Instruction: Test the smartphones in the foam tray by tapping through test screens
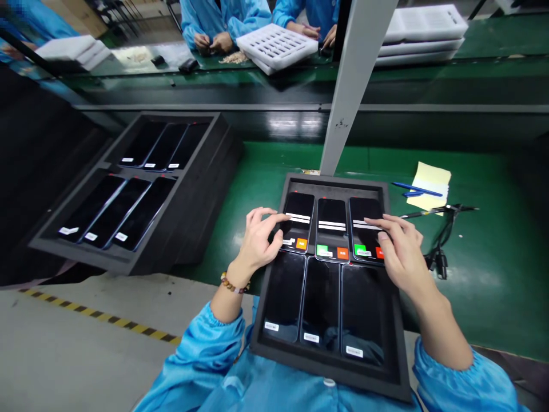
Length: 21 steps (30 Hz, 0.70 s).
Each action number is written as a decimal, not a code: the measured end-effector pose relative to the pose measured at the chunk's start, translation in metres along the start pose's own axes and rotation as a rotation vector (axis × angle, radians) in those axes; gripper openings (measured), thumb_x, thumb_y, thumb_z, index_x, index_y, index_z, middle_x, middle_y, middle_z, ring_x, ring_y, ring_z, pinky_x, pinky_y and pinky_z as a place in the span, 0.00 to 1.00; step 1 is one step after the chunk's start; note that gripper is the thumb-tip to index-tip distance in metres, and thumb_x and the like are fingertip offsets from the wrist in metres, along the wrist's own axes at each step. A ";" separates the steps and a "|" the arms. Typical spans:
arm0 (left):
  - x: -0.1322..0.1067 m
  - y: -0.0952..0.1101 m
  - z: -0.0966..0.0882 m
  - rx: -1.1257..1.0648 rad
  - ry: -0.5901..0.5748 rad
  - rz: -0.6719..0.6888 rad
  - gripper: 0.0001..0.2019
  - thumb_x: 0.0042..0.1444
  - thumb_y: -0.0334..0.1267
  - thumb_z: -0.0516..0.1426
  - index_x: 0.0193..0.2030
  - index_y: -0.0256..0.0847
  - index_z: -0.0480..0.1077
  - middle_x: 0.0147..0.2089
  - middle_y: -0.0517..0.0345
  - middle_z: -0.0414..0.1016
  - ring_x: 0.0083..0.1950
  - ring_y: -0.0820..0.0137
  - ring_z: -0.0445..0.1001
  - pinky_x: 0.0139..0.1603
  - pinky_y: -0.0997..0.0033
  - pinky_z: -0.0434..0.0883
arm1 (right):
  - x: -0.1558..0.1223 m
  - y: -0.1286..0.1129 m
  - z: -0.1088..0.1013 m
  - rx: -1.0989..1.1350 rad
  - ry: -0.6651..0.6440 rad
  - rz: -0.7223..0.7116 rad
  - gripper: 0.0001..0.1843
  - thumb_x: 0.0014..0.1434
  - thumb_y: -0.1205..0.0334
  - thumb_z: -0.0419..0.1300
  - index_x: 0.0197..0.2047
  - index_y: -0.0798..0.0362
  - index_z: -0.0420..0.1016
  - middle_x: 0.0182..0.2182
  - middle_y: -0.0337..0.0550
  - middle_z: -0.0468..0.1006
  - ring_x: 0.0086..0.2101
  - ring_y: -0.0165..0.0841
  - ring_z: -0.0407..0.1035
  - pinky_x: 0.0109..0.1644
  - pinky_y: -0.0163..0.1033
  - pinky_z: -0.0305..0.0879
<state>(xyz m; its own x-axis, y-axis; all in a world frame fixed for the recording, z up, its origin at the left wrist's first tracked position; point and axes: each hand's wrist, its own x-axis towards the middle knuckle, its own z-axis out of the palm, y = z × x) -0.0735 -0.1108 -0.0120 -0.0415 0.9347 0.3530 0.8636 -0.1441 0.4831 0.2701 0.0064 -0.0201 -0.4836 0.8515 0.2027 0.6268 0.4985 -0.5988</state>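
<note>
A glossy, dark-green worktop (493,292) is reflecting pale light, while a broad, light-grey post (349,109) is rising from its far edge, slanting in the view. Beyond, a thin, straight grey rail (257,107) is running crosswise below a second long green bench (508,43). At lower left, a yellow-and-black striped floor tape (103,317) is crossing the smooth grey floor (86,355).

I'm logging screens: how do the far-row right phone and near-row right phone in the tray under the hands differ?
The far-row right phone shows white bars and coloured blocks; the near-row right phone is dark. The right hand covers part of the far-row phone; no hand covers the near-row one. Both lie face up in the tray.
</note>
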 end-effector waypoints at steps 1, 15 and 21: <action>0.002 0.001 0.000 0.005 -0.026 -0.014 0.20 0.68 0.35 0.53 0.63 0.42 0.76 0.57 0.50 0.83 0.65 0.54 0.72 0.73 0.43 0.59 | 0.000 0.000 0.000 -0.001 0.002 0.003 0.21 0.79 0.53 0.47 0.66 0.39 0.73 0.61 0.47 0.78 0.69 0.49 0.64 0.72 0.65 0.52; -0.003 -0.001 -0.012 -0.022 -0.021 -0.065 0.17 0.74 0.41 0.53 0.63 0.45 0.75 0.59 0.52 0.82 0.63 0.55 0.72 0.69 0.47 0.63 | -0.003 0.000 -0.011 -0.008 0.007 -0.038 0.21 0.79 0.50 0.50 0.67 0.43 0.73 0.62 0.51 0.79 0.68 0.50 0.66 0.70 0.63 0.59; 0.083 0.004 0.018 0.084 -0.235 0.029 0.18 0.78 0.46 0.52 0.64 0.43 0.76 0.67 0.48 0.77 0.69 0.54 0.70 0.71 0.49 0.66 | 0.087 0.015 0.007 -0.067 -0.110 -0.219 0.28 0.80 0.46 0.45 0.64 0.51 0.78 0.59 0.54 0.82 0.61 0.48 0.72 0.67 0.60 0.67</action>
<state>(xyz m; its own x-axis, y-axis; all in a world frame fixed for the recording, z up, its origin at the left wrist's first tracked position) -0.0644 -0.0283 0.0044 0.0933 0.9819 0.1648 0.9018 -0.1535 0.4039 0.2332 0.0872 -0.0169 -0.6740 0.7007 0.2342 0.5367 0.6822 -0.4965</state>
